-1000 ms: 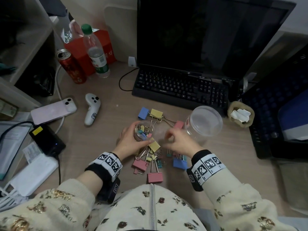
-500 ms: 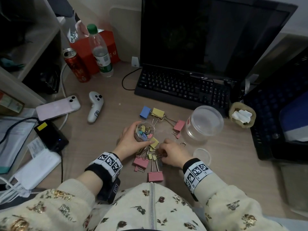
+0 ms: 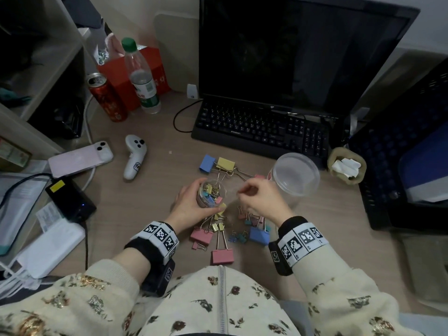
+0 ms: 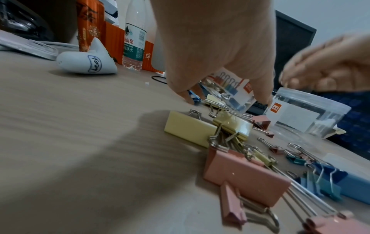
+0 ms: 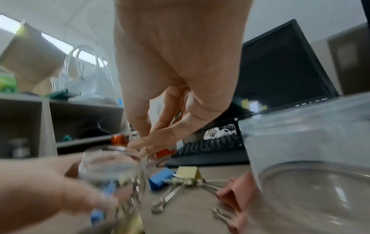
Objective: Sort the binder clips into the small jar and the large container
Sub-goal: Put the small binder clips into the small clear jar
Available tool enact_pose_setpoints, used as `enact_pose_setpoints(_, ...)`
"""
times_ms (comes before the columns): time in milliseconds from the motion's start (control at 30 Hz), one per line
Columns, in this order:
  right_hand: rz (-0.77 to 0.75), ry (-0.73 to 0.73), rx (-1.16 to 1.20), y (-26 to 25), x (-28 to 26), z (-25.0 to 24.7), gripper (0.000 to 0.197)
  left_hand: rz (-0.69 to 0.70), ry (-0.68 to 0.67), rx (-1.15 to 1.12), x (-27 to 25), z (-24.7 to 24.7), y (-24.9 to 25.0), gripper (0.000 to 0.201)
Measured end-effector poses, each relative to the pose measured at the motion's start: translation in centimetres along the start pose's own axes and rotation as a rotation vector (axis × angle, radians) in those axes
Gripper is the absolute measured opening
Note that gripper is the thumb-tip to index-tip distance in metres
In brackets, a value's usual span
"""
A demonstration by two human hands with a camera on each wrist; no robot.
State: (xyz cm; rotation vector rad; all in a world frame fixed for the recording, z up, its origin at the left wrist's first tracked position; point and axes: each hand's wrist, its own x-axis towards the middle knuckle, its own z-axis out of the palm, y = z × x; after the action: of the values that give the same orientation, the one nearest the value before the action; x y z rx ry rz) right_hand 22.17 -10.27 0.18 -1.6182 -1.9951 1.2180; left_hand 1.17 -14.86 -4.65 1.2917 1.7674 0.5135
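Observation:
My left hand [image 3: 194, 202] grips the small clear jar [image 3: 211, 193], which holds several small coloured clips and is tilted a little. My right hand [image 3: 242, 192] hovers just right of the jar's mouth, its fingertips [image 5: 144, 150] pinching a small clip that is mostly hidden. The large clear container [image 3: 294, 175] stands open behind the right hand. Loose binder clips lie on the desk: a big pink one [image 3: 222, 255], a big blue one [image 3: 259, 235], and a yellow one [image 3: 226, 163] beside a blue one [image 3: 207, 163] farther back. Small clips [image 3: 238, 236] sit between them.
A black keyboard [image 3: 261, 132] and a monitor fill the back. To the left lie a white controller [image 3: 134, 157], a pink phone [image 3: 80, 158], a red can [image 3: 106, 97], a water bottle [image 3: 141, 78] and a black charger [image 3: 70, 200]. A small basket [image 3: 346, 167] sits right of the container.
My right hand has lifted from the pile of clips near the desk's front edge and come up beside the jar's mouth. The left hand still holds the jar in place.

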Motion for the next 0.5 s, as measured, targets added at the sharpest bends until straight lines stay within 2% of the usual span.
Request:
enact_pose_setpoints(67, -0.063, 0.004, 0.091, -1.0, 0.1, -0.5, 0.009, 0.018, -0.012, 0.022, -0.1, 0.3, 0.4, 0.092)
enact_pose_setpoints(100, -0.084, -0.013, 0.059, -1.1, 0.3, -0.5, 0.011, 0.027, -0.017, 0.026, -0.2, 0.4, 0.6, 0.090)
enact_pose_setpoints(200, -0.004, -0.142, -0.193, -0.4, 0.4, -0.3, 0.023, 0.035, -0.014, 0.045, -0.4, 0.4, 0.7, 0.089)
enact_pose_setpoints(267, 0.098, -0.280, -0.450, 0.6, -0.2, 0.3, 0.047, 0.027, -0.009, 0.057, -0.3, 0.3, 0.4, 0.088)
enact_pose_setpoints(333, 0.128, -0.348, -0.633, 1.6, -1.0, 1.4, 0.069, 0.027, -0.009, 0.061, -0.4, 0.1, 0.4, 0.085)
enact_pose_setpoints(400, 0.095, -0.331, -0.660, 2.2, -1.5, 2.5, 0.070, 0.027, -0.009, 0.058, -0.4, 0.1, 0.4, 0.085)
enact_pose_setpoints(500, 0.046, -0.305, -0.652, 2.5, -1.6, 3.1, 0.054, 0.024, -0.012, 0.060, -0.4, 0.2, 0.3, 0.087)
